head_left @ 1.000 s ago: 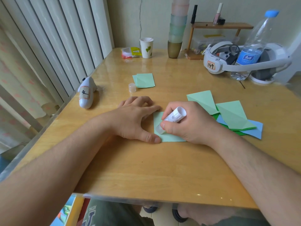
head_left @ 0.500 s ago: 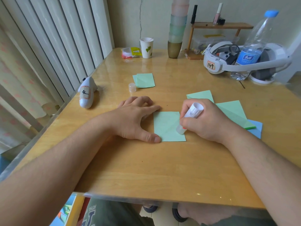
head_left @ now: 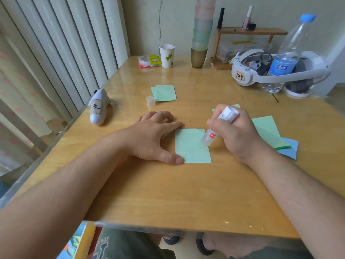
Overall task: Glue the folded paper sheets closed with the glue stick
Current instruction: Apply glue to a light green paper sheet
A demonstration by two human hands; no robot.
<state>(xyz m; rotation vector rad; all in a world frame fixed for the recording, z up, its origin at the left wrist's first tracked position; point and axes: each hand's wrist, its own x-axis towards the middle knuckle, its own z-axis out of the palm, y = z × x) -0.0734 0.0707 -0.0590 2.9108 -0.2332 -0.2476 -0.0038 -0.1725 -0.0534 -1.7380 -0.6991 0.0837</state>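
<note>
Centrally in the head view, a folded pale-green paper sheet [head_left: 192, 145] lies flat on the wooden tabletop [head_left: 168, 193], between the two hands. The left hand [head_left: 153, 136] rests at the sheet's nine o'clock side, fingers spread and fairly straight: the thumb tip presses the sheet's near left corner and the index fingertip lies at its far left corner. The right hand [head_left: 235, 134] sits at the sheet's three o'clock side, fingers curled tightly around a white glue stick [head_left: 217, 128]. The stick is tilted, its base toward one o'clock and its glue end pointing down toward seven o'clock, meeting the sheet at the right edge, near the far right corner. The two hands are apart, with the sheet filling the gap.

At three o'clock from the right hand, partly hidden behind it, lies a loose pile of paper sheets [head_left: 268, 129], pale green over a darker green edge and a blue one. Toward twelve o'clock from the left hand sits a small translucent cap [head_left: 150, 101], just beside a neat stack of green sheets [head_left: 164, 92]. At ten o'clock from the left hand, a white pointed gadget [head_left: 98, 107] lies near the tabletop's left edge. Farther back stand a paper cup [head_left: 167, 56], a stack of tumblers [head_left: 201, 34], a white headset [head_left: 261, 70] labelled 149 and a water bottle [head_left: 287, 55].
</note>
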